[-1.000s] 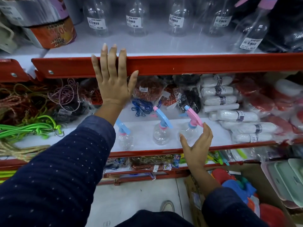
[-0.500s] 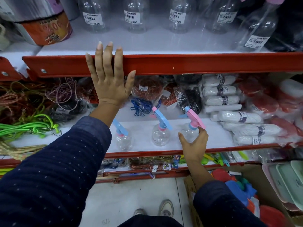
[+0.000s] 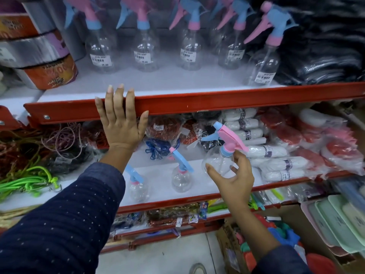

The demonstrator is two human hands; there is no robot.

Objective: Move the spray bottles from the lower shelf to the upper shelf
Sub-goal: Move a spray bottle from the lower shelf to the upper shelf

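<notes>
My right hand (image 3: pixel 232 179) grips a clear spray bottle with a pink and blue trigger head (image 3: pixel 222 153), lifted off the lower shelf (image 3: pixel 197 199) and tilted left. Two more clear spray bottles stand on that shelf, one with a blue head (image 3: pixel 138 186) and one with a blue trigger and pink collar (image 3: pixel 180 176). My left hand (image 3: pixel 122 119) lies flat against the red front lip of the upper shelf (image 3: pixel 217 100), fingers spread. Several clear spray bottles with price labels (image 3: pixel 145 50) stand in a row on the upper shelf.
Foil rolls (image 3: pixel 41 60) sit at the upper shelf's left and dark bagged goods (image 3: pixel 325 54) at its right. White and red packets (image 3: pixel 276 153) fill the lower shelf's right; cords and green ropes (image 3: pixel 25 182) lie left. A box of coloured items (image 3: pixel 276 234) stands below.
My right hand closed around the rightmost bottle on the lower shelf and raised it off the shelf. The view tilted up, showing the upper bottles' heads. My left hand stayed on the lip.
</notes>
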